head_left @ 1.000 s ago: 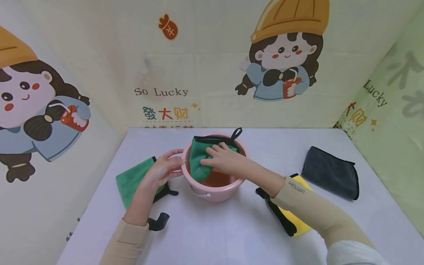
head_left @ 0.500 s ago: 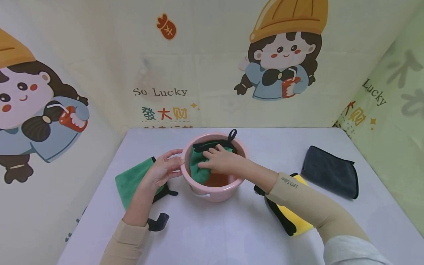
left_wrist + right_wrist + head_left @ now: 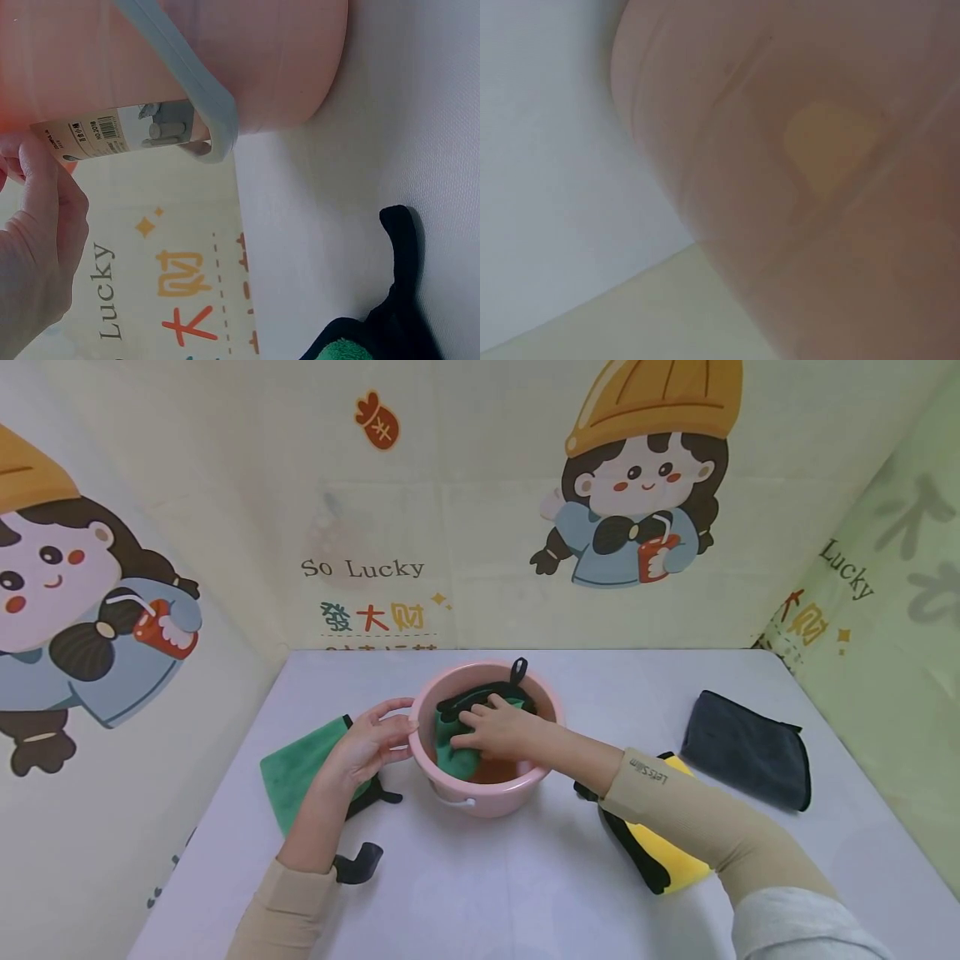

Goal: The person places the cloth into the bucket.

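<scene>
A pink bucket (image 3: 495,802) stands on the white table. My left hand (image 3: 372,745) pinches the rim on its left side, and in the left wrist view that hand (image 3: 41,225) appears beside the bucket's labelled wall. Inside the bucket is a green cloth (image 3: 459,762) with black trim, its black loop sticking up near the back rim. My right hand (image 3: 501,732) presses on this cloth, fingers spread over it; the undersides of the fingers are hidden. The right wrist view shows mostly the bucket wall (image 3: 780,150), with no hand visible.
Another folded green cloth (image 3: 300,772) with black edging lies left of the bucket, partly under my left arm. A yellow cloth (image 3: 675,868) with black trim sits under my right forearm. Far right lies a dark grey cloth (image 3: 746,750). The bucket's pale handle (image 3: 184,67) hangs down.
My right hand has pushed the green cloth deeper into the bucket, and its upper edge and loop have sunk. The left hand has stayed on the rim.
</scene>
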